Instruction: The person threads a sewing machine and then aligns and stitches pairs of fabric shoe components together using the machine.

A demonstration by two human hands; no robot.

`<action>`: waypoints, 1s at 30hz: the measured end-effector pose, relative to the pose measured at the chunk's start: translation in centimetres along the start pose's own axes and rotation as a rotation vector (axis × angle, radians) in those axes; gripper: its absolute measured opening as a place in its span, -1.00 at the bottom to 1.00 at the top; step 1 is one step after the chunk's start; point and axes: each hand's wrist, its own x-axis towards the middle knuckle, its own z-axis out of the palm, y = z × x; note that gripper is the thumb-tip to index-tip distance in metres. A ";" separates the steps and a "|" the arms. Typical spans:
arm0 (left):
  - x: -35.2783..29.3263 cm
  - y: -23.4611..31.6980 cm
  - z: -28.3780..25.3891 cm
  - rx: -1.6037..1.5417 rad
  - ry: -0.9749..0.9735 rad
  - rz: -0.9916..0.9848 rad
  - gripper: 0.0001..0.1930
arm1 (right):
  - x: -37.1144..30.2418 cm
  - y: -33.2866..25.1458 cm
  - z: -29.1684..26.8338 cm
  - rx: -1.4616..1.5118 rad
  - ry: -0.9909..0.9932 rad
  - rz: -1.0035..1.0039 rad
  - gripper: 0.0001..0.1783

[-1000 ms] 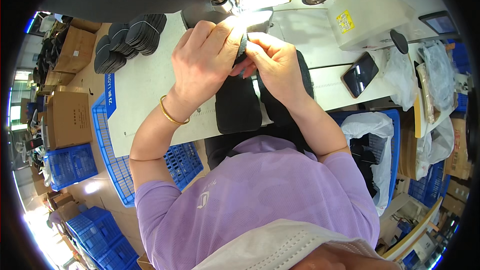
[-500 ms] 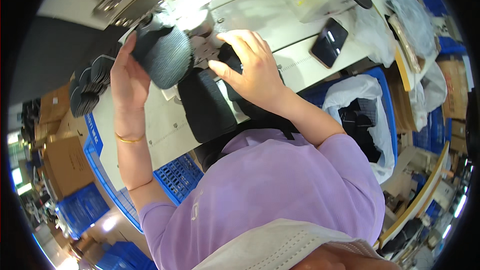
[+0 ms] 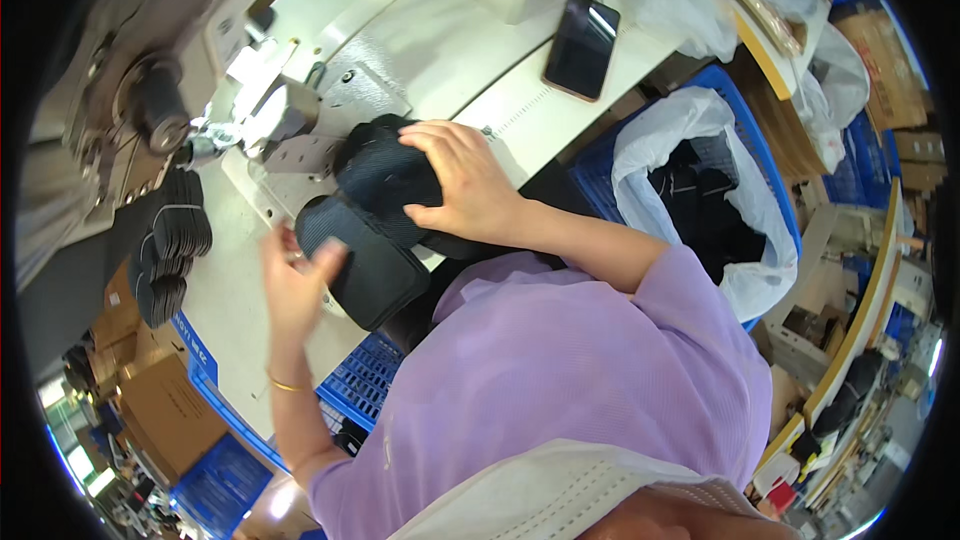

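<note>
Black ribbed pieces (image 3: 375, 265) overlap at the front edge of the table (image 3: 235, 310), between your hands. Your right hand (image 3: 462, 185) curves half open over them, thumb well apart from the fingers; your left hand (image 3: 298, 275) is blurred at their left side, and whether it grips one I cannot tell. Stacked dark pads (image 3: 175, 250) sit by the table's left edge.

A lavender-purple shirt of finely textured fabric (image 3: 580, 370) covers the torso, its loose short sleeves (image 3: 697, 285) ending near the elbows. A thin, round, gold-coloured bangle (image 3: 285, 386) circles the wrist above the bare left hand (image 3: 297, 285). A white face mask (image 3: 545, 492) carries dashed, embossed lines.
</note>
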 end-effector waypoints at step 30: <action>-2.8 6.6 -0.9 -1.378 0.392 0.040 -0.77 | 3.5 -7.7 -0.4 0.807 -0.174 0.008 -0.99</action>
